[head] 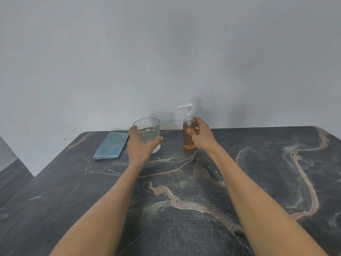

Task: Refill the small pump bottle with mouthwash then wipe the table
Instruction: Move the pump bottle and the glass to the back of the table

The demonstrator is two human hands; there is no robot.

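While both bare forearms reach out over the dark, tan-veined marble table, three loose things stand or lie on it: one small clear plastic pump bottle with amber liquid and a white pump head, one clear glass tumbler, and one folded blue cloth.

All three sit in a row near the table's far edge, close to the pale grey wall. The cloth lies flat at the left, just beside the tumbler; the bottle stands upright to the right of the tumbler, a small gap between them.

The right hand grips the bottle from its right side, fingers curled round the upper body just under the white collar, thumb on the near face. The bottle's base appears to rest on the table, and its spout points left. The left hand holds the tumbler from the near left, thumb along the near wall and a fingertip showing at the far left rim. Whether the tumbler holds a little clear liquid cannot be told for certain.

To the right of the bottle the tabletop runs wide and bare to its rounded far right corner. The near half under the forearms is likewise open surface. At the left, the table's edge slants toward the camera, with a lower dark surface beyond it.
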